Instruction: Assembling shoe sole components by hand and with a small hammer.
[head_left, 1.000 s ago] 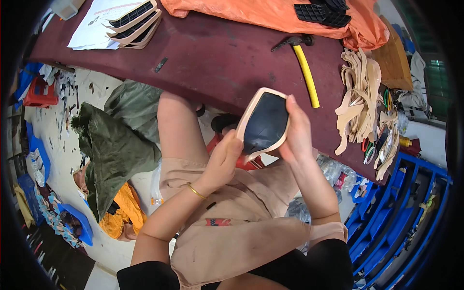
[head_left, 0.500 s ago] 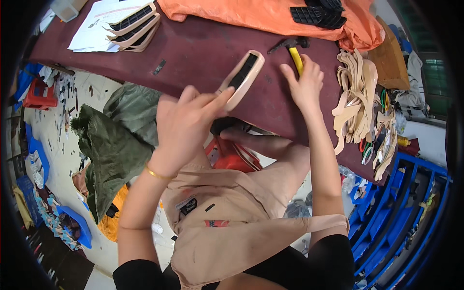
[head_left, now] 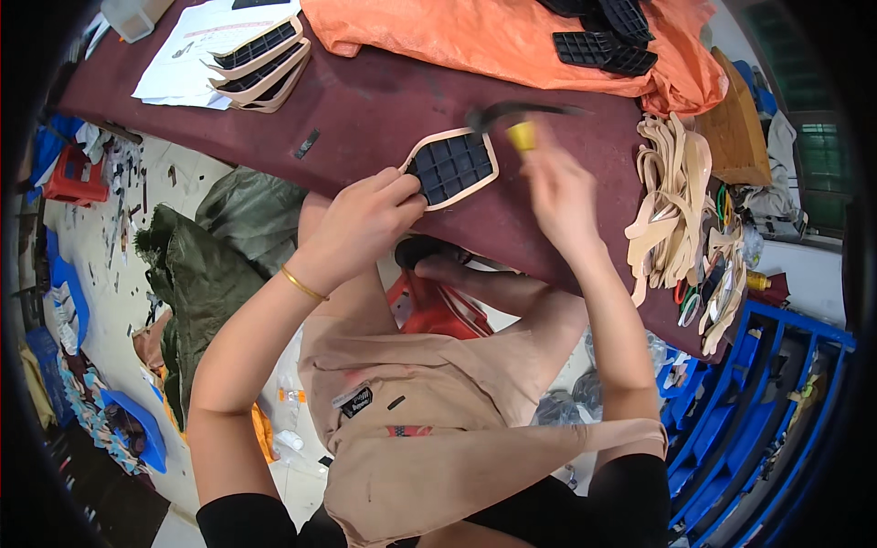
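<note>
A black gridded piece with a beige strip around its edge lies on the dark red table top, grid side up. My left hand pinches its near left corner. My right hand grips a hammer by its yellow handle. The hammer's dark head, blurred by motion, is over the piece's far right corner; whether it touches cannot be told. Several similar beige-edged pieces are stacked at the table's far left.
Papers lie beside the stack. Loose black gridded pieces rest on an orange sheet at the back. Beige strips and scissors are on the right. A blue rack stands lower right, green cloth lower left.
My right hand has picked the hammer up off the table and raised it toward the piece. My left hand has laid the tilted piece down flat, grid side up.
</note>
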